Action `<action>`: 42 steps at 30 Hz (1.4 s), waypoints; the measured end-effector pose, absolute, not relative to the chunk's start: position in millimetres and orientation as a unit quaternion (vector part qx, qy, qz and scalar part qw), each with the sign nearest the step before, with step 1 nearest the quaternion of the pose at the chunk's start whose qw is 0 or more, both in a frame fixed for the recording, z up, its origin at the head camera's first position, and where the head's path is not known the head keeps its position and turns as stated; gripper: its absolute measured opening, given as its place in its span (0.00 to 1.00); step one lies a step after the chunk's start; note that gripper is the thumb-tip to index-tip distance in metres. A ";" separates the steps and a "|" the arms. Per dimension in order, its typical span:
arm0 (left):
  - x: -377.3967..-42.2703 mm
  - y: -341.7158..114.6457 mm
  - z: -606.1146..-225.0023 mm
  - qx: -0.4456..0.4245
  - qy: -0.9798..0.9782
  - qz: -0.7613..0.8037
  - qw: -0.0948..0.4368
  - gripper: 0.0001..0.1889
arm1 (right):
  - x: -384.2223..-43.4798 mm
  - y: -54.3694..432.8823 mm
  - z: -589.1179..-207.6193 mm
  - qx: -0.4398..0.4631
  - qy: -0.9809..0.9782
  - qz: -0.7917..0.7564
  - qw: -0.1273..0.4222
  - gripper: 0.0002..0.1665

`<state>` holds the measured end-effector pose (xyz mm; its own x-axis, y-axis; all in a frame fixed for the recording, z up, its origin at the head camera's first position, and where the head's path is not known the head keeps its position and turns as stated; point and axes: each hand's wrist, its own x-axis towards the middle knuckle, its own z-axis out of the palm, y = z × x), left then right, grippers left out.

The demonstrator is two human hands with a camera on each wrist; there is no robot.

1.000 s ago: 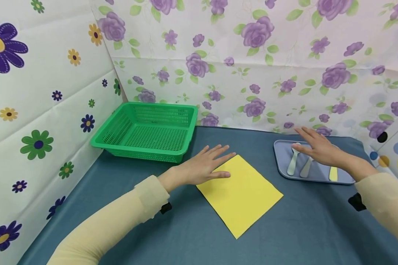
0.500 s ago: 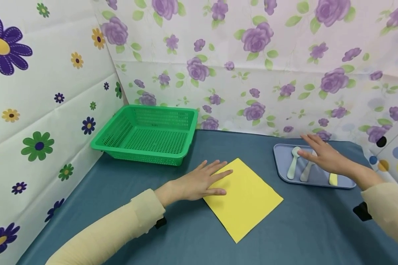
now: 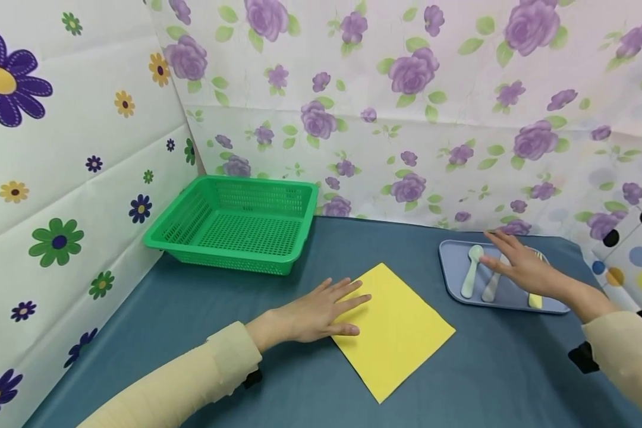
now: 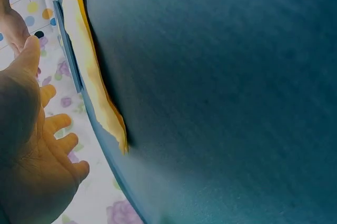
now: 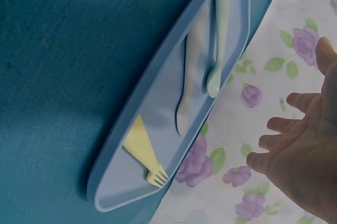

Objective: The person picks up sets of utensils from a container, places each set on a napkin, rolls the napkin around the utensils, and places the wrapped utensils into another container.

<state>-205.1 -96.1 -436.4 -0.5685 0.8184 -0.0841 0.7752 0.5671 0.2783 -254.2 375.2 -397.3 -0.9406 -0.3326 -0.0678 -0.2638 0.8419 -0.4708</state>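
Fingers spread wide, the left hand [image 3: 307, 315] hovers at the yellow cloth's [image 3: 396, 333] left side, the right hand [image 3: 526, 270] above the cutlery tray [image 3: 452, 261] to the cloth's right.

Both arms [image 3: 192, 371] outstretched, left hand [image 3: 311, 312] and right hand [image 3: 526, 267] well apart, fingers [image 3: 354, 304] extended and loosely parted.

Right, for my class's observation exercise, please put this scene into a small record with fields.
Left hand: fingers spread, raised over the yellow napkin
Right hand: raised over the blue-grey tray
Grip: neither hand holds anything
Napkin: on the blue tablecloth, one corner towards the person
Tray contents: pale green spoon, pale knife, yellow fork, left to right in the head view
Far left of tablecloth: green perforated basket
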 end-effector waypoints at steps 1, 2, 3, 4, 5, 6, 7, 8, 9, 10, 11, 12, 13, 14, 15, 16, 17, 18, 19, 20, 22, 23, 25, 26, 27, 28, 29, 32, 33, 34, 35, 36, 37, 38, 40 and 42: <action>-204.8 -95.8 -436.8 0.455 0.878 0.106 0.103 0.38 | -253.6 375.5 -397.9 -0.155 0.956 -0.237 0.074 0.48; -204.4 -95.4 -437.1 0.457 0.877 0.105 0.105 0.38 | -253.0 376.2 -398.6 -0.153 0.956 -0.239 0.074 0.49; -204.3 -95.1 -438.1 0.459 0.876 0.105 0.106 0.38 | -252.2 376.4 -398.9 -0.152 0.956 -0.241 0.074 0.49; -204.1 -94.8 -438.6 0.461 0.875 0.102 0.106 0.38 | -251.5 377.0 -399.2 -0.151 0.956 -0.242 0.074 0.49; -203.8 -94.8 -438.9 0.463 0.874 0.101 0.107 0.38 | -250.5 377.4 -399.4 -0.150 0.955 -0.246 0.075 0.49; -203.6 -94.8 -439.6 0.464 0.873 0.100 0.109 0.37 | -249.6 378.0 -399.6 -0.149 0.954 -0.249 0.076 0.49; -203.3 -94.9 -440.2 0.466 0.872 0.099 0.111 0.37 | -248.8 378.5 -399.8 -0.148 0.954 -0.251 0.076 0.49; -203.1 -95.1 -441.1 0.467 0.871 0.099 0.113 0.37 | -248.1 379.0 -400.1 -0.149 0.953 -0.253 0.075 0.49; -202.7 -95.4 -441.8 0.468 0.871 0.099 0.115 0.37 | -247.4 379.3 -400.6 -0.148 0.952 -0.256 0.075 0.49; -202.2 -95.6 -442.2 0.469 0.870 0.098 0.118 0.37 | -246.7 379.7 -401.4 -0.146 0.951 -0.260 0.075 0.49; -201.8 -96.0 -443.5 0.470 0.869 0.097 0.119 0.37 | -246.3 379.9 -402.4 -0.146 0.950 -0.265 0.075 0.49; -201.5 -96.2 -444.9 0.470 0.869 0.096 0.119 0.37 | -246.1 380.1 -403.7 -0.146 0.949 -0.269 0.075 0.49; -201.1 -96.6 -446.2 0.471 0.869 0.093 0.119 0.37 | -245.5 379.6 -404.9 -0.142 0.948 -0.274 0.072 0.49; -200.7 -96.9 -447.4 0.472 0.869 0.092 0.118 0.37 | -245.2 379.3 -406.0 -0.142 0.947 -0.279 0.072 0.49; -200.3 -97.1 -448.8 0.471 0.870 0.089 0.117 0.37 | -245.0 378.9 -407.3 -0.141 0.946 -0.281 0.072 0.49; -200.0 -97.4 -450.2 0.471 0.870 0.088 0.116 0.37 | -244.7 378.5 -408.2 -0.141 0.946 -0.283 0.072 0.50; -199.7 -97.7 -451.5 0.470 0.870 0.088 0.116 0.37 | -244.5 378.4 -409.1 -0.140 0.946 -0.285 0.074 0.49; -199.4 -97.9 -452.5 0.470 0.870 0.089 0.117 0.36 | -244.3 378.4 -409.8 -0.139 0.946 -0.285 0.074 0.49; -199.2 -98.2 -453.4 0.469 0.871 0.089 0.117 0.36 | -243.9 378.2 -410.0 -0.137 0.946 -0.284 0.076 0.49; -199.1 -98.4 -454.2 0.468 0.871 0.091 0.118 0.36 | -243.9 378.4 -410.2 -0.138 0.946 -0.282 0.080 0.49; -199.1 -99.1 -455.3 0.467 0.871 0.094 0.118 0.36 | -243.4 378.3 -410.1 -0.134 0.946 -0.282 0.084 0.49; -199.2 -99.6 -455.4 0.466 0.871 0.097 0.119 0.36 | -243.3 378.3 -410.1 -0.133 0.946 -0.282 0.086 0.48; -199.7 -100.7 -455.4 0.465 0.871 0.099 0.121 0.36 | -244.1 378.6 -410.8 -0.130 0.946 -0.282 0.088 0.48; -200.2 -101.2 -455.5 0.465 0.871 0.102 0.122 0.35 | -244.2 378.7 -411.2 -0.129 0.947 -0.282 0.089 0.48; -200.7 -101.7 -455.4 0.465 0.870 0.103 0.125 0.35 | -244.5 379.0 -411.5 -0.128 0.947 -0.282 0.089 0.48; -200.9 -102.1 -455.5 0.465 0.870 0.103 0.127 0.35 | -244.3 379.0 -411.9 -0.127 0.947 -0.281 0.089 0.48; -201.0 -102.3 -455.5 0.465 0.870 0.104 0.130 0.35 | -244.2 379.4 -412.3 -0.128 0.947 -0.281 0.087 0.47; -200.9 -102.7 -456.0 0.468 0.867 0.102 0.140 0.34 | -242.0 379.1 -412.0 -0.131 0.947 -0.280 0.083 0.47; -200.6 -102.8 -455.9 0.468 0.866 0.103 0.144 0.34 | -241.3 379.2 -412.0 -0.134 0.947 -0.281 0.082 0.46; -200.4 -102.9 -456.0 0.467 0.866 0.102 0.149 0.34 | -240.6 379.2 -412.3 -0.136 0.946 -0.283 0.080 0.46; -200.1 -103.1 -456.3 0.466 0.865 0.103 0.154 0.34 | -240.0 379.3 -412.6 -0.138 0.946 -0.284 0.079 0.46; -200.0 -103.3 -456.6 0.465 0.865 0.103 0.157 0.34 | -239.6 379.3 -412.9 -0.139 0.945 -0.285 0.079 0.46; -199.9 -103.4 -456.8 0.464 0.865 0.104 0.161 0.34 | -239.4 379.6 -413.6 -0.141 0.944 -0.286 0.078 0.46; -200.0 -103.3 -456.9 0.463 0.865 0.103 0.163 0.34 | -239.4 379.9 -414.0 -0.141 0.944 -0.288 0.078 0.45; -199.8 -103.2 -456.7 0.462 0.866 0.098 0.165 0.34 | -239.8 379.8 -414.6 -0.138 0.944 -0.289 0.080 0.46; -199.9 -102.7 -456.4 0.463 0.866 0.091 0.164 0.34 | -240.3 380.1 -414.7 -0.133 0.944 -0.289 0.083 0.46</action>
